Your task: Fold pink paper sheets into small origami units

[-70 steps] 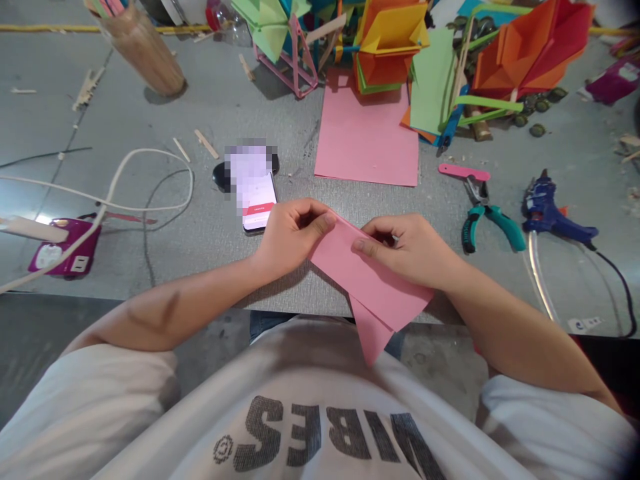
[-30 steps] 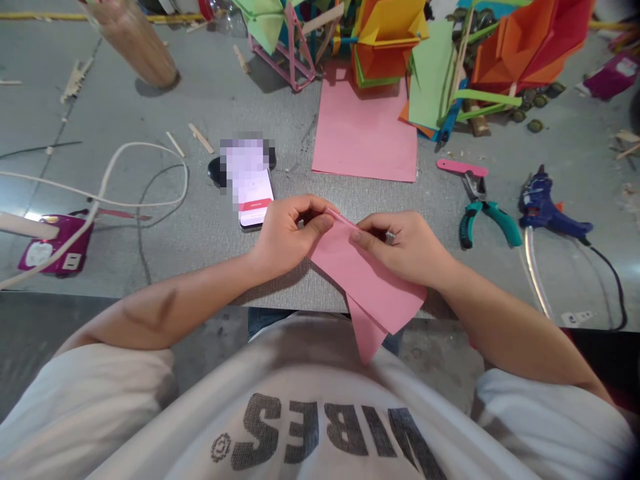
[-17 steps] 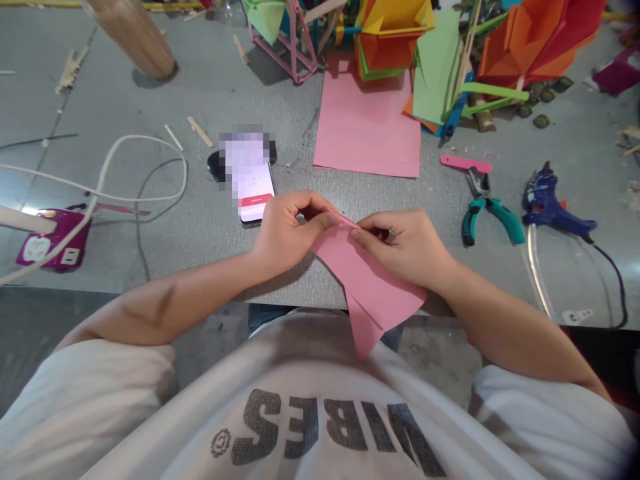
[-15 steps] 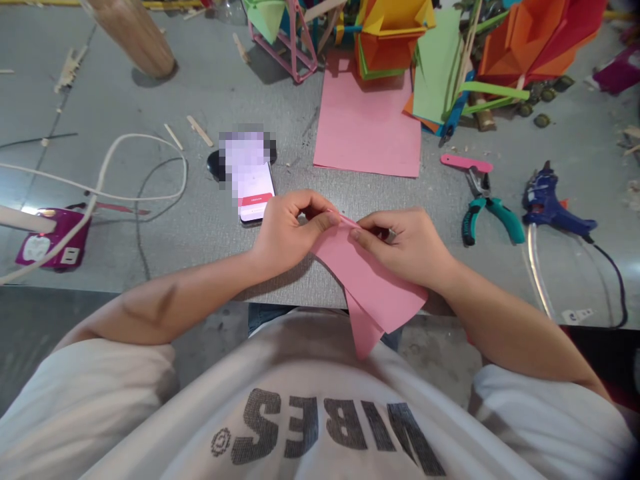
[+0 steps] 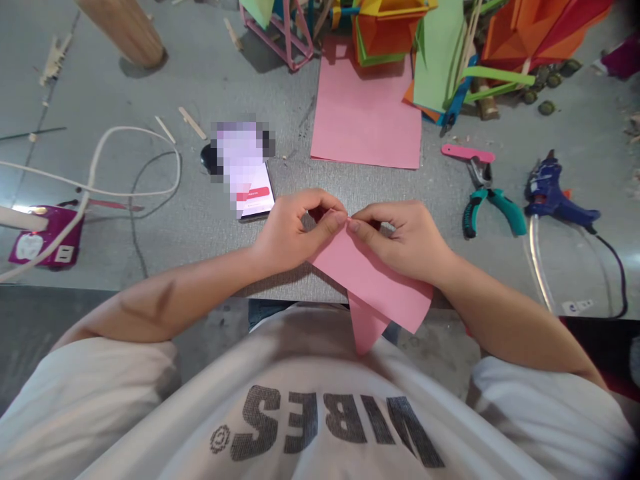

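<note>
Between my two hands is a folded sheet of pink paper (image 5: pixel 373 273), gripped along its upper edge at the table's near side. My left hand (image 5: pixel 305 230) pinches that edge between thumb and fingers. Right beside it, my right hand (image 5: pixel 400 237) pinches the same edge, the thumbs almost touching. A broad flap of the paper hangs toward my body, and a narrower pointed flap (image 5: pixel 365 323) shows beneath it, past the table edge. The fingertips behind the paper are partly hidden.
A lit phone (image 5: pixel 255 190) lies left of my hands. Pink sheets (image 5: pixel 367 120) lie ahead. At right are teal-handled pliers (image 5: pixel 507 213) and a blue glue gun (image 5: pixel 563 197). A purple power block (image 5: pixel 67 237) with white cable sits left. Colourful paper shapes (image 5: pixel 390 33) stand behind.
My fingertips have come closer together on the paper's edge. The broad flap has swung slightly to the right, and the view has shifted a little.
</note>
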A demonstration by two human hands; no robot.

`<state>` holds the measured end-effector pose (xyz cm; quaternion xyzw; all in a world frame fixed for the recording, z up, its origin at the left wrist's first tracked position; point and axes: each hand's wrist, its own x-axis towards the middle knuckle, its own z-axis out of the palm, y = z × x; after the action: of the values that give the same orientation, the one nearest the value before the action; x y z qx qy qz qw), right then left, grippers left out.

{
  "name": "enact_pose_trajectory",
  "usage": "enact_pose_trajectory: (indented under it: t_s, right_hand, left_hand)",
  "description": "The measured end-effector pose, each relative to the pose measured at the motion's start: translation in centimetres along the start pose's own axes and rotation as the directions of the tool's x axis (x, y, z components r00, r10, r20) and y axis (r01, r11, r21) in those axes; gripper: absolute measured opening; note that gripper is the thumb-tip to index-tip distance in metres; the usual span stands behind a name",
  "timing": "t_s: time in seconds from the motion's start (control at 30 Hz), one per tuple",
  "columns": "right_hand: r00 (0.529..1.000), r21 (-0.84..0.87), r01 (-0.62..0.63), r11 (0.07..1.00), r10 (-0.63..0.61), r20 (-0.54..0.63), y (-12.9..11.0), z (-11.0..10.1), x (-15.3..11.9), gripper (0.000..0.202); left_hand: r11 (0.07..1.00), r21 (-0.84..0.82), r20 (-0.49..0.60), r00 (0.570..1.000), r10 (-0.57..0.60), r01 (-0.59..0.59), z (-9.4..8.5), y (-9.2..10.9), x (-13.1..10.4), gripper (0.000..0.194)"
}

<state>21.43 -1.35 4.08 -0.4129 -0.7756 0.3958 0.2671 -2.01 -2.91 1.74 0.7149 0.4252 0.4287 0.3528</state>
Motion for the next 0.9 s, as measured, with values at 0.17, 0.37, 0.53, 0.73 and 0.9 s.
enact_pose_trajectory:
  t_s: [0.17,0.37,0.53,0.73,0.9]
  right_hand:
    - [0.999,-0.033,0.033,0.999,-0.033,0.009,0.1,0.0,0.1,0.028]
    - [0.999,-0.063,-0.042,0.997,0.043,0.015,0.7,-0.6,0.6,0.028]
    - [0.995,-0.028,-0.096,0.995,0.096,0.000,1.0,-1.1,1.0,0.027]
    - [0.993,0.004,-0.108,0.994,0.108,-0.039,0.9,-1.5,1.2,0.023]
    - [0.989,0.076,-0.141,0.987,0.144,-0.030,1.4,-2.0,1.6,0.022]
  left_hand:
    - [0.999,0.039,0.033,0.999,-0.011,0.010,-0.1,0.0,0.2,0.018]
    - [0.992,0.098,-0.068,0.995,-0.068,0.075,-0.4,-0.7,0.5,0.022]
    - [0.993,0.079,-0.123,0.990,-0.074,0.084,-0.4,-1.2,0.8,0.024]
    - [0.992,0.065,-0.163,0.982,-0.099,0.110,-0.8,-1.1,1.2,0.028]
    - [0.991,0.070,-0.195,0.976,-0.101,0.117,-1.2,-1.3,1.5,0.035]
